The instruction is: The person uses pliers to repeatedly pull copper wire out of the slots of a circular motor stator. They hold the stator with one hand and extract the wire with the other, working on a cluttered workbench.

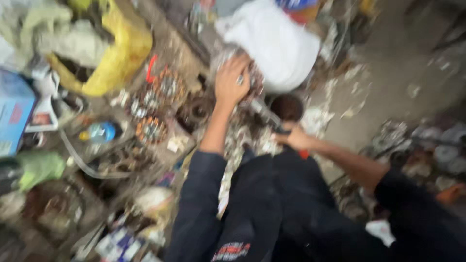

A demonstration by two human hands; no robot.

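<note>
Left hand (232, 80): spread flat, fingers wide, pressing down on a round metal part (242, 73) that sits on the cluttered floor beside a white sack (276, 43). The part reads as grey, ribbed or toothed at the rim; motion blur hides finer detail.

Right hand (295, 138): closed around the dark handle of a tool (267, 115), whose pale metal shaft runs up and left toward the round part. A red patch shows just under the fist.

Risk: the tool tip looks close to the left fingers; should the shaft slip off hard metal, it could strike or pinch them. The part seems steadied by palm pressure alone, so it may rock or skid.

Surroundings: copper-wound stator rings (151, 130), orange-brown wire on dark steel cores; a yellow plastic bag (121, 53), crumpled; a blue box (14, 109); a dark round can (287, 106); scattered paper scraps and greasy metal parts.
</note>
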